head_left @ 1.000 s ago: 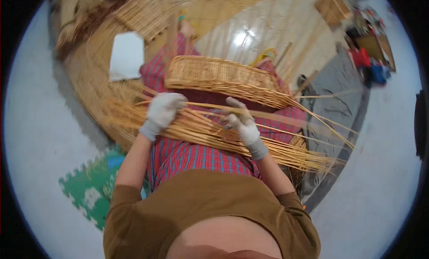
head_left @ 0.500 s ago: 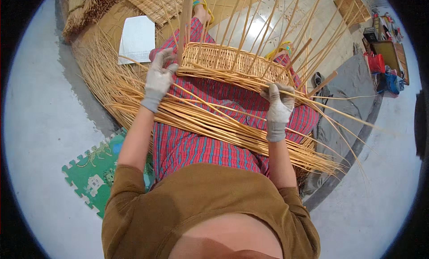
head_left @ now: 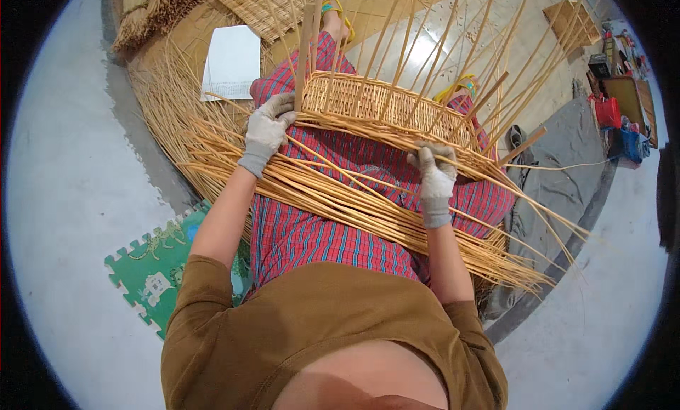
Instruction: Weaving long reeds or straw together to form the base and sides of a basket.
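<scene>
A half-woven wicker basket (head_left: 389, 107) with tall upright stakes rests tilted across my lap. My left hand (head_left: 266, 132), in a whitish work glove, is closed at its left corner, beside a flat wooden slat (head_left: 303, 63). Thumb and fingers of my gloved right hand (head_left: 434, 175) pinch the rods along the basket's near edge, right of its middle. Loose rod ends (head_left: 542, 206) stick out beyond that hand to the right. Below both hands, a bundle of long willow-like rods (head_left: 340, 206) lies over my thighs. My fingertips are partly hidden behind the rods.
A sheet of paper (head_left: 231, 61) lies on the rods at the left. Behind it are a woven mat (head_left: 262, 10) and bundled stalks (head_left: 152, 17). A green foam mat (head_left: 152, 282) is at lower left, a grey cloth (head_left: 559, 162) at right, with a wooden block (head_left: 571, 24) beyond.
My left hand has come from a raised, open pose onto the basket's left corner and closed there. My right hand has slid left along the near edge. The whole view has shifted slightly.
</scene>
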Action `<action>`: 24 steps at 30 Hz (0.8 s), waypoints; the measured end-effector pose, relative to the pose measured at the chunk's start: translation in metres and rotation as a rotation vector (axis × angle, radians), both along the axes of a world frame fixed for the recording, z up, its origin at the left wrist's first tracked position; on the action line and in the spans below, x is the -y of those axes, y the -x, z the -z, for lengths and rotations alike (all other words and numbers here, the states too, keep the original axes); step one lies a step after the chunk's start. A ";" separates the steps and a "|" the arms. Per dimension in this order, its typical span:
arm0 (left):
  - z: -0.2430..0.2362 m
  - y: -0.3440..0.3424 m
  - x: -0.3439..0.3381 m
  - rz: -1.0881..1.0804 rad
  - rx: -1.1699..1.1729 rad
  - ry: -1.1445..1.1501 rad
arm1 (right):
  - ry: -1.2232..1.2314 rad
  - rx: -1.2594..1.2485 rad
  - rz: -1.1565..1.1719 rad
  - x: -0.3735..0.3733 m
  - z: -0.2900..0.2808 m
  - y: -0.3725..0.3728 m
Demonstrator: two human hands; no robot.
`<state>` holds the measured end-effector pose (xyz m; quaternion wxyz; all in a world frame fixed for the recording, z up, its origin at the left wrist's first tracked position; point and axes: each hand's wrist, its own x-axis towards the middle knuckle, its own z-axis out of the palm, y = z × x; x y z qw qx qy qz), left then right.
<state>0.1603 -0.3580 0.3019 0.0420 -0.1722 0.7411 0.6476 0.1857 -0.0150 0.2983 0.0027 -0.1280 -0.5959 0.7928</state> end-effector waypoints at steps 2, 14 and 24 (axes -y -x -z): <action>-0.003 0.000 0.003 0.027 0.110 -0.022 | 0.019 -0.003 0.004 0.002 0.002 0.002; 0.003 -0.003 0.002 -0.026 0.098 -0.077 | -0.044 0.028 -0.109 0.004 -0.008 0.012; -0.006 -0.003 -0.012 0.087 0.039 0.111 | 0.021 0.198 -0.246 -0.017 0.010 0.047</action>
